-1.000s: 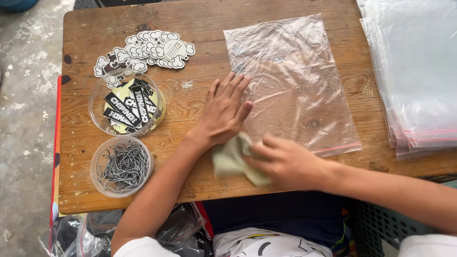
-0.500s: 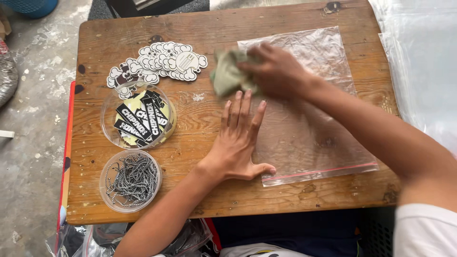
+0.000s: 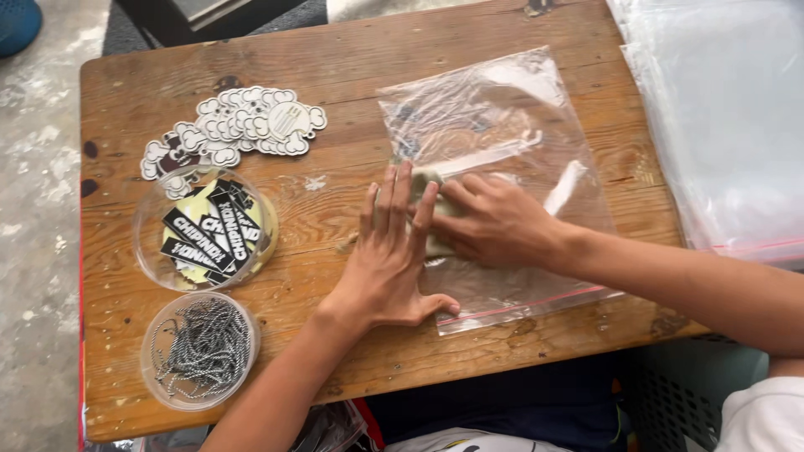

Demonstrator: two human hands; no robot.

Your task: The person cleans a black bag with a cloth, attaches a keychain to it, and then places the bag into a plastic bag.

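Right hand [image 3: 496, 222] pinches pale green cloth [image 3: 425, 186] on clear plastic zip bag [image 3: 502, 125]; left hand [image 3: 387, 259], fingers spread flat, pins bag's left edge; bag's long axis runs toward table's [image 3: 352, 50] far edge.

The left hand [image 3: 387, 264] lies flat, palm down, fingers [image 3: 394, 197] stretched forward and thumb splayed, while the right hand [image 3: 494, 222] curls knuckles-up just beside those fingers.

left hand [image 3: 387, 268]: we see it bare, no rings or watch | right hand [image 3: 494, 222]: bare too | forearms: uncovered | sleeves: white, short | lap: dark garment, white printed fabric
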